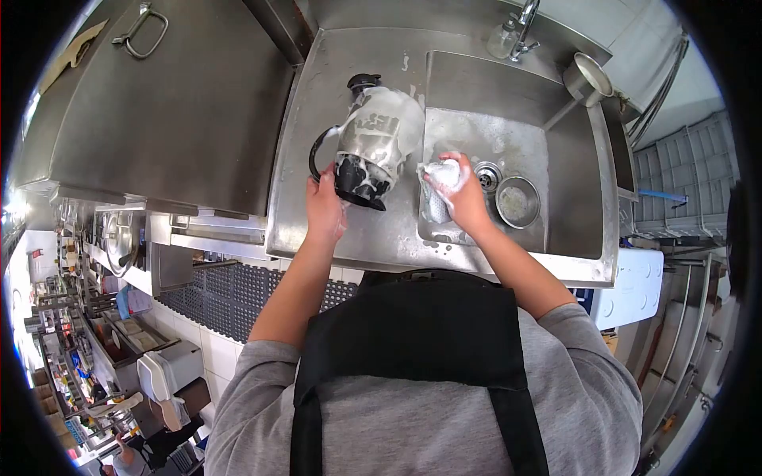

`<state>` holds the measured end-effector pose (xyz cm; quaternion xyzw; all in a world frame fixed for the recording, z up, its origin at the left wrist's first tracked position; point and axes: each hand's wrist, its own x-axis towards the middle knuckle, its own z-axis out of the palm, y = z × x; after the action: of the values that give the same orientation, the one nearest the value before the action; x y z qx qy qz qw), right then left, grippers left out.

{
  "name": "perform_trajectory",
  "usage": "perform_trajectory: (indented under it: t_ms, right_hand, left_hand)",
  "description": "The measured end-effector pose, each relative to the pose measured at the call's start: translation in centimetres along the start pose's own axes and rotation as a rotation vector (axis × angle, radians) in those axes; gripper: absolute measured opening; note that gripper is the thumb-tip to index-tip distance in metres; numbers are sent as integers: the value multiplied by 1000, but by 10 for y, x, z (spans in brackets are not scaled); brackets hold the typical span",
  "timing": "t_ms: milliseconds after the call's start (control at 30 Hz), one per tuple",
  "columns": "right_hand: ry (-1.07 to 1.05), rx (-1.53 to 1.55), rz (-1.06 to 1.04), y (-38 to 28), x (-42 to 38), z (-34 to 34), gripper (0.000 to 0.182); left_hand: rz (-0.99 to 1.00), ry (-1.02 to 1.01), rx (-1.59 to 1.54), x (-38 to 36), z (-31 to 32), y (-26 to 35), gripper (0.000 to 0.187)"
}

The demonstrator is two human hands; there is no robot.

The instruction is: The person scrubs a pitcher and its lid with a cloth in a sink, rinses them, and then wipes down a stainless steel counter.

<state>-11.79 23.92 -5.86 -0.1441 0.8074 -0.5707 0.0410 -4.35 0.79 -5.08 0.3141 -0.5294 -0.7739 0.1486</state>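
A metal and black jug (377, 136), covered in white suds, lies tilted over the steel drainboard. My left hand (324, 202) is closed on it near its black base and handle. Over the left side of the sink basin (567, 174), my right hand (459, 189) grips a soapy white cloth or sponge (439, 197), apart from the jug. A round metal bowl (517, 202) rests in the basin beside the drain (486, 178), to the right of my right hand. Suds spread over the basin floor.
A faucet (524, 36) and a soap bottle (502, 38) stand behind the basin. A long-handled metal pot (587, 79) leans at the back right corner. A steel cabinet (167, 111) borders the drainboard on the left. A person's arm (125, 452) shows at bottom left.
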Motion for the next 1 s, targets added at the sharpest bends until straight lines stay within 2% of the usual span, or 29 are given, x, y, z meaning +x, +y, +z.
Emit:
perform_trajectory:
  t_ms: [67,167,267,400,467,600,700,767,800,867,900,967,1000]
  right_hand:
    - [3,-34,-22,-6,-2,-2,44]
    - [-36,-16,-17,-4,-2,-2,44]
    - [-16,-35,-50,-7,-3,-1,49]
    - [-19,-43,-28,-4,-4,2,49]
    - [-1,-77,-40,-2,-3,2,48]
    - [-6,-46,-1,-2,-3,2,47]
    - [-57,-1,16,-5,2,4,49]
    - [-109,-29,-68,-18,8,5,52]
    - [-152,-2,-41,-28,10,2,54]
    - [-114,96,-89,-24,17,5,55]
    - [-78,187,-127,-22,23,4,56]
    - [-60,165,-141,-22,34,-2,56]
    - [-84,222,-97,-22,40,-5,55]
  left_hand:
    - [-64,-106,-91,0,-3,-4,26]
    - [-125,-70,-88,-2,-3,-7,27]
    - [-109,-101,-93,10,-17,-25,31]
    - [-119,-57,-88,1,-8,-18,31]
    - [-200,-112,-152,10,-15,-25,37]
    - [-148,-134,-166,-3,-7,-10,41]
    - [-225,-77,-142,-10,2,1,40]
    - [-228,-128,-168,-17,12,12,36]
    - [-223,-129,-166,-19,15,20,36]
    - [-359,-237,-156,-22,23,38,35]
    - [-354,-238,-156,-24,28,46,35]
    - [-212,-431,364,-31,40,63,41]
    - [-94,-429,579,-35,45,72,47]
